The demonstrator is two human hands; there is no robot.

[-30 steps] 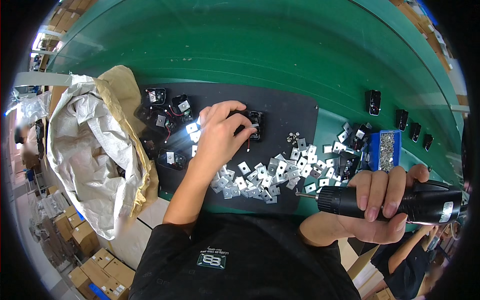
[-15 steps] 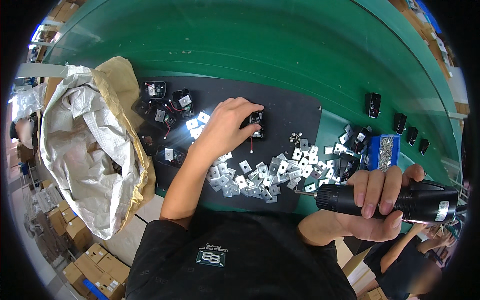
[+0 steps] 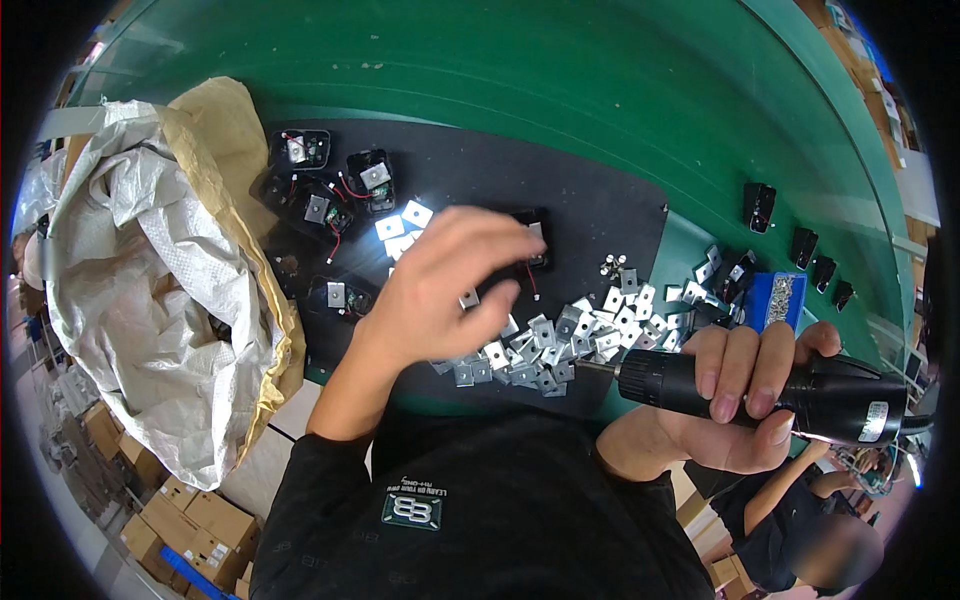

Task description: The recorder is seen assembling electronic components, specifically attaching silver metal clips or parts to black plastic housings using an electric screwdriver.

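My right hand (image 3: pixel 745 385) is wrapped round a black electric screwdriver (image 3: pixel 655 385), whose bit points left over the near edge of the loose plates. Above the black mat, my left hand (image 3: pixel 445 285), slightly blurred, has thumb and fingers apart. Its fingertips reach a small black housing (image 3: pixel 541 262) with a red wire trailing from it. A silvery plate (image 3: pixel 535 238) shows in that housing beside the fingertips, which partly hide it. Square metal plates (image 3: pixel 545 345), each with a hole, lie heaped between my hands. A few screws (image 3: pixel 612 265) rest just beyond the heap.
Several wired black housings (image 3: pixel 318 210) with plates lie at the mat's left. A large white woven sack (image 3: pixel 150 300) stands left of them. On the right are a blue screw box (image 3: pixel 775 300) and several black housings (image 3: pixel 758 207) on the green bench. Another person (image 3: pixel 790 520) is at lower right.
My left hand has loosened from around the housing and opened, drawing slightly nearer to me. A silvery plate now shows in the housing. The screwdriver stays in my right hand; the view has shifted slightly.
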